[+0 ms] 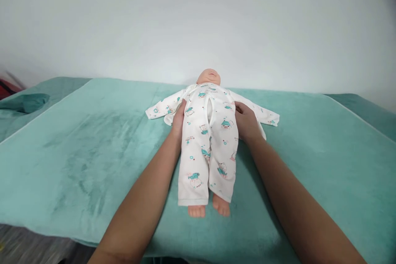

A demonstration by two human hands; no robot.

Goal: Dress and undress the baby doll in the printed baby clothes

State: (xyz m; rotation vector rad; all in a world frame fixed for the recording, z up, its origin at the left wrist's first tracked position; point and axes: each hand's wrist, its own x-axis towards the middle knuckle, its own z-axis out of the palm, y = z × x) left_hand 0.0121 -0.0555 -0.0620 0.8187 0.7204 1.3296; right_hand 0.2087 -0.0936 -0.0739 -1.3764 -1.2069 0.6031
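A baby doll [209, 76] lies on its back, head toward the wall and bare feet toward me. It wears a white printed top [168, 106] with both sleeves spread out sideways. Matching white trousers [194, 152] with an open slit at the crotch cover its legs and reach high over its belly. My left hand [178, 119] grips the trousers at the waist on the left side, thumb up and fingers mostly hidden. On the opposite side my right hand [246, 123] is closed at the trousers' waist, its fingertips tucked out of sight against the cloth.
A green plush cover [93, 152] spreads under the doll over the table. Behind it stands a white wall [198, 24]. At the far left lie folded green cloth [27, 102] and a red item [8, 88]. Dark floor [34, 245] shows at the lower left.
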